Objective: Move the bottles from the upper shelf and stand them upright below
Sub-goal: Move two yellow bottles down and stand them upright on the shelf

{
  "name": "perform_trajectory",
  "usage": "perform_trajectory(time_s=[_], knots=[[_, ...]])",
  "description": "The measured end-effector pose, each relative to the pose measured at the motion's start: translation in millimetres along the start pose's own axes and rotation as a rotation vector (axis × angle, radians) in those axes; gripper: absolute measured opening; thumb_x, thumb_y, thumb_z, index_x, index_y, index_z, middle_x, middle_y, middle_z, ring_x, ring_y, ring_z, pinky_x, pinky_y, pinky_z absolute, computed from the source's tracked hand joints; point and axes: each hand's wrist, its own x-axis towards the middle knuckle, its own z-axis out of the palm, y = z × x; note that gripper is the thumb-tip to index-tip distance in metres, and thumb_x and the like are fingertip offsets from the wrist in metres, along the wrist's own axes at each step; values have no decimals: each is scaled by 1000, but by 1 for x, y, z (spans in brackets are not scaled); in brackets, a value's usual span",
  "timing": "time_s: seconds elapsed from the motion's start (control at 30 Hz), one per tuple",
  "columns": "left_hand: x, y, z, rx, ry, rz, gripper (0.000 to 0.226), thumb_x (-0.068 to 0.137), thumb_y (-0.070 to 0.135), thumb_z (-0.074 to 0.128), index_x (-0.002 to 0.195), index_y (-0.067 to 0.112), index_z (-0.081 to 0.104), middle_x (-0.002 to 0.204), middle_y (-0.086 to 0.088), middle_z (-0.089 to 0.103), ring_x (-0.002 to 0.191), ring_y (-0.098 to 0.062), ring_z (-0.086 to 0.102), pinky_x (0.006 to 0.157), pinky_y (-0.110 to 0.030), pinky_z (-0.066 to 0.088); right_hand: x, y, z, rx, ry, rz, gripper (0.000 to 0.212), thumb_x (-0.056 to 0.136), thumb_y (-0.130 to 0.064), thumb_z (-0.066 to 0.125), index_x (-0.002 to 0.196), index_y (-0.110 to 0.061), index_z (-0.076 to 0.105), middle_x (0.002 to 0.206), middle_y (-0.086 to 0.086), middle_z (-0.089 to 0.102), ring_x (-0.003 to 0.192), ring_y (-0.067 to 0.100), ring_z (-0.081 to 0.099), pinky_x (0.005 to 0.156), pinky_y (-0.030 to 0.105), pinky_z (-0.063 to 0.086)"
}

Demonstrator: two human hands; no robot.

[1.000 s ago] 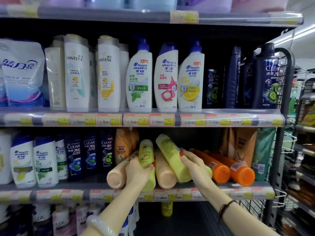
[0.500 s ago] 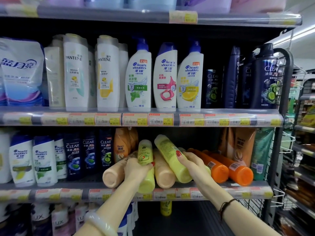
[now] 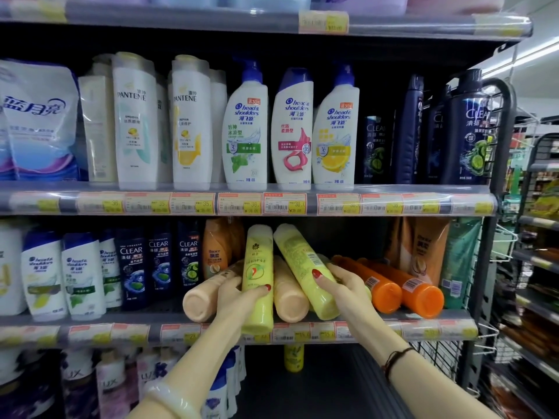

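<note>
Several bottles lie on their sides on the middle shelf (image 3: 423,329). My left hand (image 3: 239,297) grips a yellow bottle (image 3: 257,267) whose base points toward me. My right hand (image 3: 341,282) holds a second yellow bottle (image 3: 302,261), tilted up to the left. Two peach bottles (image 3: 198,302) (image 3: 289,300) lie beside and between them. Two orange bottles (image 3: 384,290) (image 3: 420,294) lie to the right. On the shelf below, one yellow bottle (image 3: 293,356) stands upright, mostly hidden by the shelf edge.
Dark Clear bottles (image 3: 160,267) and white Head & Shoulders bottles (image 3: 45,273) stand left of the lying ones. Orange refill pouches (image 3: 423,246) stand at the right. Lux bottles (image 3: 112,385) fill the lower shelf's left side. A black wire frame (image 3: 502,207) bounds the right end.
Both hands keep their hold on the yellow bottles. The bottles and hands have drawn slightly toward me and to the left; otherwise little differs.
</note>
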Motion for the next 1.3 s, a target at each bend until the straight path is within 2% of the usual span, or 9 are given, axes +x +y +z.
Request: perform_trajectory(time_s=[0.17,0.3,0.37,0.47,0.57,0.7,0.87,1.03,1.3], knots=[[2,0,-3,-65,-36,5,51,76,2,73,123,-1,54,97,-11,61,86,-28,61,75,-37,50,4,-3,3,-34,-2,7,47,91,-29,58,133,-11,51,118,3,58,93,7,57,71,20,48],[6,-2,-5,-65,-68,5,54,75,6,75,124,2,52,97,-9,62,82,-25,63,68,-35,52,7,-2,3,-53,0,31,42,93,-33,53,129,-12,53,123,6,59,109,20,58,87,32,48],[7,-2,-5,-66,-89,13,46,76,5,75,116,8,53,88,-3,63,75,-18,63,59,-30,50,8,-2,2,-32,-7,47,43,91,-30,59,130,-12,52,124,9,60,110,24,60,90,38,52],[5,0,-6,-67,-109,8,38,77,4,73,109,11,54,82,0,62,73,-17,62,56,-29,48,9,-2,0,-29,-22,72,53,87,-26,64,135,-9,49,124,11,61,108,26,62,92,43,53],[4,0,-8,-47,-122,-5,40,76,7,74,113,6,57,90,-7,66,77,-22,65,60,-32,52,7,-5,-2,-40,-39,109,59,85,-25,66,137,-7,47,124,14,62,108,30,63,95,51,52],[2,3,-10,-67,-124,-31,44,76,5,73,117,4,58,106,-16,67,90,-31,66,80,-44,56,6,-16,-4,-46,-86,156,49,86,-22,66,128,1,55,112,18,67,103,34,66,93,55,52],[3,8,-13,-50,-169,-20,40,74,4,75,110,8,59,109,-17,67,98,-33,66,90,-51,53,7,-23,-5,-83,-115,172,56,84,-18,68,132,3,50,117,22,65,102,35,66,92,54,53],[6,12,-11,-34,-189,-6,40,74,1,74,107,11,56,102,-14,66,94,-32,66,84,-48,55,9,-27,3,-272,-43,115,67,77,-40,73,130,-7,50,121,12,60,104,27,62,86,39,55],[7,4,-14,-41,-183,-31,39,74,2,74,109,6,59,100,-16,68,90,-33,68,84,-49,56,6,-23,4,-314,-24,142,65,82,-38,68,134,-7,45,126,12,57,110,29,60,91,39,52]])
